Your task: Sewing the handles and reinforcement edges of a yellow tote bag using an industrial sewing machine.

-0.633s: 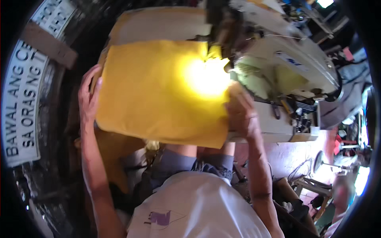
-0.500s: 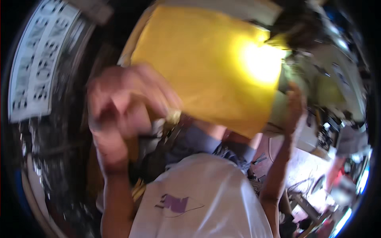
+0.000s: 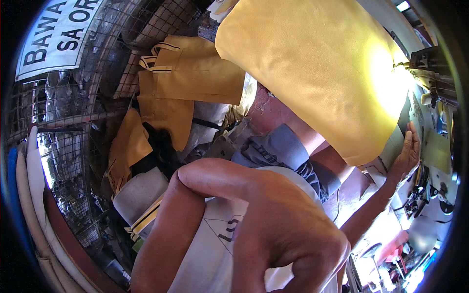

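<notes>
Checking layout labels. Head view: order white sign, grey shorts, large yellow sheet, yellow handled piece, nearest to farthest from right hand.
From the right hand:
1. Large yellow sheet, just up and left
2. Grey shorts, left
3. Yellow handled piece, farther left
4. White sign, far upper left

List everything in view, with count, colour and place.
Broad leather-like sheet: 1, yellow, upper right
Jutting metal machine head: 1, dark, right edge
Flat strapped panels: several, yellow-brown, upper left
Rectangular lettered sign: 1, white, top left
Wire mesh grid: count unclear, dark, left
Long rounded material lengths: at least three, blue, beige, white, lower left
Small clutter: uncountable, mixed, far right
Cloth shorts: 1 pair, grey-blue, centre
Cloth shirt: 1, white, bottom centre
Left hand: 1, bare, bottom centre
Right hand: 1, bare, right side
</notes>
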Tool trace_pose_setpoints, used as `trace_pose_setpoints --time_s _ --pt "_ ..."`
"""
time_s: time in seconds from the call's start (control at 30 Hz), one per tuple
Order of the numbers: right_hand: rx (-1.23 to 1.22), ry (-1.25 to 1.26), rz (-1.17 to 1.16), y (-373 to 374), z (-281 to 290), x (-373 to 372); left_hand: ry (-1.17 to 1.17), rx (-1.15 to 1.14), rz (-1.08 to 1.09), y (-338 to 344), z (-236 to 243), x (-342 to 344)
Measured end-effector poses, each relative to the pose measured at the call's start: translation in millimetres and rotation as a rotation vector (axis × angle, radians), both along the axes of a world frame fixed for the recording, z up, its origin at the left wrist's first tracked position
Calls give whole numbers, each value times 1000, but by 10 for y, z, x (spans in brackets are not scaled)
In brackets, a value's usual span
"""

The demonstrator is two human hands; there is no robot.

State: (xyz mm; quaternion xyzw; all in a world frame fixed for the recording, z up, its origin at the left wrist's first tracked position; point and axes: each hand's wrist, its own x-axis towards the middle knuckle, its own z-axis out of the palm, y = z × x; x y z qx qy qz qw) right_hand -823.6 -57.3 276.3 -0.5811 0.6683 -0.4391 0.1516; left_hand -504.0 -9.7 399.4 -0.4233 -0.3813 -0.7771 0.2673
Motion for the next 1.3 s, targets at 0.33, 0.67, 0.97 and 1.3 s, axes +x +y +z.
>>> trace_pose_setpoints --time_s 0.33,0.67,0.97,1.3 --pt "14 87 -10 -31 65 -59 -1806 -516 1066 231 -854 1658" --pt "21 200 -35 -23 94 46 -2659 -803 42 2519 -1336 2622" --pt "-17 199 15 13 67 -24 -3034 -1114 87 3014 -1474 2346" --pt "-12 118 -4 -59 40 -44 -2937 -107 545 2708 -1436 2796"
